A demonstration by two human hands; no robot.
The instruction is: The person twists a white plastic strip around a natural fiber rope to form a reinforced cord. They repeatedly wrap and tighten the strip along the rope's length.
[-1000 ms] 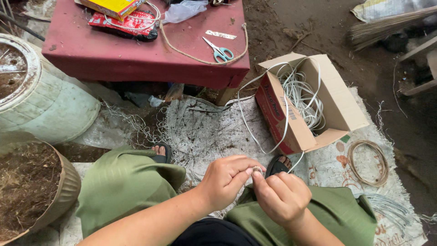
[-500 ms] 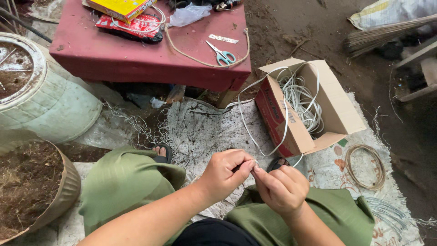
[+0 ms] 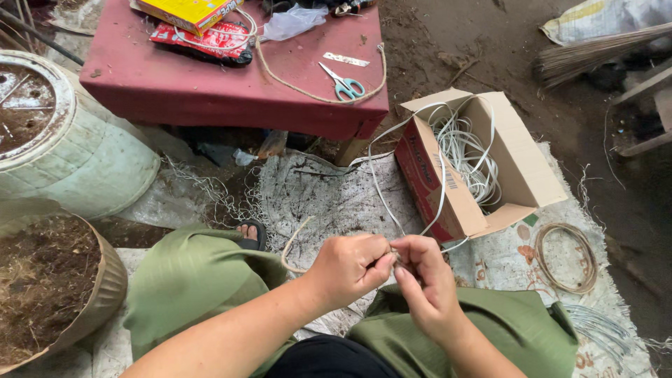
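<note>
Low in the middle of the frame the left hand (image 3: 350, 269) and the right hand (image 3: 427, 280) meet fingertip to fingertip, both pinching a thin tan piece of twine (image 3: 290, 250) whose free end curls up and out to the left of the left hand. A white cord (image 3: 437, 203) runs from the point where the hands meet up into the open brown cardboard box (image 3: 518, 168) at centre right, which lies tipped on its side on the printed woven sack mat (image 3: 336, 203) and holds a loose tangle of the same white cord. To the right of the box a small coil of brown wire (image 3: 565, 257) lies flat on the mat, well apart from the hands. In the upper part of the frame stands a low table with a dark red top (image 3: 210, 84); on it are blue-handled scissors (image 3: 343, 84), a length of tan rope (image 3: 308, 91), a yellow box (image 3: 189, 12) and a red packet (image 3: 210, 42). At the left edge sit a pale green drum (image 3: 84, 161) and, below it, a round pot of dark soil (image 3: 49, 287). A straw broom (image 3: 602, 52) lies at the upper right on bare earth. Green-trousered knees (image 3: 196, 280) frame the hands.
</note>
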